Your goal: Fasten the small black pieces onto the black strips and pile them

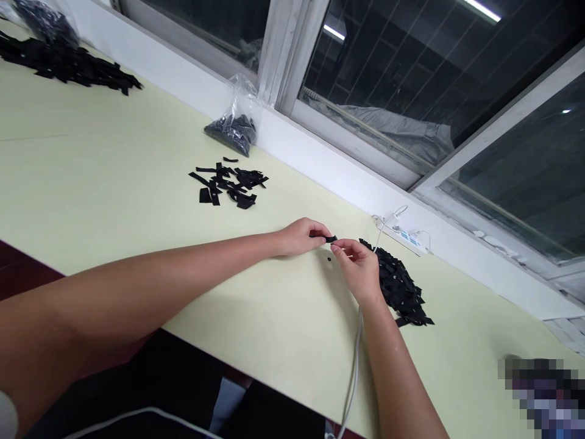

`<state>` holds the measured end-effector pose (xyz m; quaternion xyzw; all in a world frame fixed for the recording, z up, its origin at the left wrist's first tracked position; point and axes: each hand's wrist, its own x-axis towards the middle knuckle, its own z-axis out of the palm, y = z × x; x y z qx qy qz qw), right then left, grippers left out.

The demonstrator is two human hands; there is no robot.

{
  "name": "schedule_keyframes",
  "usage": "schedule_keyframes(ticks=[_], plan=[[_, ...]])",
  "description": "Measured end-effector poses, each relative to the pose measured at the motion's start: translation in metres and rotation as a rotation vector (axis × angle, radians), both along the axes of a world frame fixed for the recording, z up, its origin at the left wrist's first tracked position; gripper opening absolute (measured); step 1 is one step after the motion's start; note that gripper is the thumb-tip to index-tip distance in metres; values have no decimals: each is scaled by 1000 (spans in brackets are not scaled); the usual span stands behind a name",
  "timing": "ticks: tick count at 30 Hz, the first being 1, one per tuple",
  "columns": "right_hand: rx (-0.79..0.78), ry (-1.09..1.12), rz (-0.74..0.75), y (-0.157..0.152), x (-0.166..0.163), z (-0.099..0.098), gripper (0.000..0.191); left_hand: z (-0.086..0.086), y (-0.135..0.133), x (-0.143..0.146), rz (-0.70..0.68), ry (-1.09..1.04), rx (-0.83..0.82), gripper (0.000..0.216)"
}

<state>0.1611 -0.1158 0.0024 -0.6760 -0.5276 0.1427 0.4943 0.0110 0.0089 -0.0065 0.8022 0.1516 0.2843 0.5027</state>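
Left arm (150, 280), then black strip (329, 239) (short) between pinched fingertips of left hand (302, 236) and right hand (360, 268)

Evenly bright pale tabletop (123, 158), soft faint shadows, white light strips (334, 32) gleaming in dark window glass (388, 67), pixelated lower-right patch (546, 390)

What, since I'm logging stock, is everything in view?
Table: one, pale yellow, beneath
Held strip: one, black, centre
Tiny piece: one, black, on table
Near pile: one, black, right
Far pile: one, black, upper left
Loose strips: many, black, upper centre
Plastic bags: two, clear, far edge
Power strip: one, white-blue, right
Cables: several, white, right, bottom
Windows: several, dark, behind
Pixelated patch: one, mixed, lower right
Left hand: one, bare, on strip
Right hand: one, bare, at strip
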Motion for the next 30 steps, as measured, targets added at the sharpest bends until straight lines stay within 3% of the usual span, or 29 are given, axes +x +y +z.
schedule_keyframes(ticks=[13,19,22,30], plan=[[70,-213,-52,2,3,-6,24,-5,-2,1,-107,7,-28,24],[80,-359,50,1,4,-4,24,-6,-1,1,-108,-15,-28,23],[94,-419,31,1,6,-5,20,-5,-1,1,-105,-2,-18,21],[42,-362,5,2,5,-7,20,-3,-4,0,-96,29,-48,28]])
